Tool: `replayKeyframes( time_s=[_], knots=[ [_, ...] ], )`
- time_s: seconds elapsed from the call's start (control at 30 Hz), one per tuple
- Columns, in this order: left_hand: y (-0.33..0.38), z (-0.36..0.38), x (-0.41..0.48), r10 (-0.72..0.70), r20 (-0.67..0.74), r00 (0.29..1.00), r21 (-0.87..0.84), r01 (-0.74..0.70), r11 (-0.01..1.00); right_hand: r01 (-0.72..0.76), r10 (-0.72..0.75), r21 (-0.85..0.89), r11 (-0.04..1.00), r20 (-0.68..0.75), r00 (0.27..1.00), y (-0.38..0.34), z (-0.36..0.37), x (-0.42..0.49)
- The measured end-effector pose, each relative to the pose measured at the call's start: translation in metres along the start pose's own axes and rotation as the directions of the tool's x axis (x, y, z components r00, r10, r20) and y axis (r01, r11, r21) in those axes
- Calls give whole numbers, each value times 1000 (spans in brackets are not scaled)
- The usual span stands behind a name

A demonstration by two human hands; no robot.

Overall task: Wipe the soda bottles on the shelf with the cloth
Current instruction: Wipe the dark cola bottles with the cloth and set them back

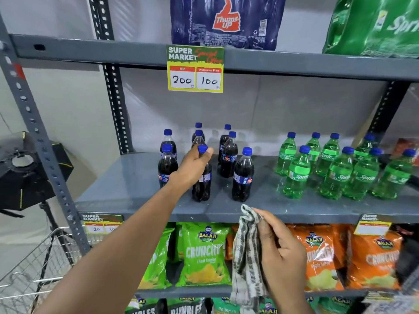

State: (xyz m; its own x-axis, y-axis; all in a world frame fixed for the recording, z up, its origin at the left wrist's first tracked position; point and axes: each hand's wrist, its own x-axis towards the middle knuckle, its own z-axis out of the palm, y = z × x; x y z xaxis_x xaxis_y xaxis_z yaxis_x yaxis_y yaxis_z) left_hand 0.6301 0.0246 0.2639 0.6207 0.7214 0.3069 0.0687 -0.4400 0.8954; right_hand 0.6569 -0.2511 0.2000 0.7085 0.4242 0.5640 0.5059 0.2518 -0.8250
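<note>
Several dark cola bottles with blue caps stand on the grey middle shelf (127,191). My left hand (192,168) is wrapped around the neck and shoulder of the front cola bottle (202,184), which stands upright on the shelf. Another cola bottle (242,177) stands just to its right. Several green Sprite bottles (297,175) fill the right part of the shelf. Below the shelf edge, my right hand (281,252) holds a white cloth with dark stripes (246,252), which hangs down in front of the chip bags.
Green chip bags (201,254) and orange chip bags (371,261) fill the shelf below. A yellow price tag (195,69) hangs from the upper shelf, which carries a blue multipack (226,21) and a green one (374,26). A wire trolley (34,264) and a studio light (25,168) stand at left.
</note>
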Motion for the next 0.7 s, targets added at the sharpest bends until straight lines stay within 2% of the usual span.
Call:
replayKeyframes(
  time_s=[0.17, 0.3, 0.33, 0.4, 0.47, 0.5, 0.53, 0.57, 0.63, 0.7],
  knots=[
    [-5, 2, 0, 55, -81, 995, 27, -53, 998, -11, 11, -3, 1000, -20, 1000, 5, -9, 4],
    [1, 5, -4, 124, -205, 971, 72, -111, 991, -22, 22, 0, 1000, -36, 999, 11, -15, 6],
    [4, 7, -6, 204, -267, 942, 128, -176, 976, -24, 24, -1, 1000, -39, 999, 12, -18, 6],
    [16, 13, -14, 465, -363, 807, 331, -355, 874, -28, 27, -7, 1000, -46, 999, 13, -21, 8],
    [31, 28, -20, 693, -296, 657, 471, -531, 704, -16, 15, -17, 1000, -63, 998, 15, -25, 11],
    [38, 39, -22, 730, -236, 641, 476, -579, 662, -15, 14, -20, 1000, -72, 997, 16, -26, 13],
    [44, 50, -23, 706, -183, 685, 448, -581, 680, -24, 23, -15, 1000, -77, 997, 18, -28, 14],
    [49, 61, -23, 622, -139, 770, 399, -532, 747, -34, 34, -7, 999, -80, 996, 19, -29, 15],
    [54, 78, -18, 363, -16, 932, 277, -345, 897, -32, 32, -3, 999, -84, 996, 21, -33, 16],
    [52, 86, -6, 154, 115, 981, 142, -170, 975, -25, 24, -10, 1000, -94, 995, 20, -39, 17]
  ],
)
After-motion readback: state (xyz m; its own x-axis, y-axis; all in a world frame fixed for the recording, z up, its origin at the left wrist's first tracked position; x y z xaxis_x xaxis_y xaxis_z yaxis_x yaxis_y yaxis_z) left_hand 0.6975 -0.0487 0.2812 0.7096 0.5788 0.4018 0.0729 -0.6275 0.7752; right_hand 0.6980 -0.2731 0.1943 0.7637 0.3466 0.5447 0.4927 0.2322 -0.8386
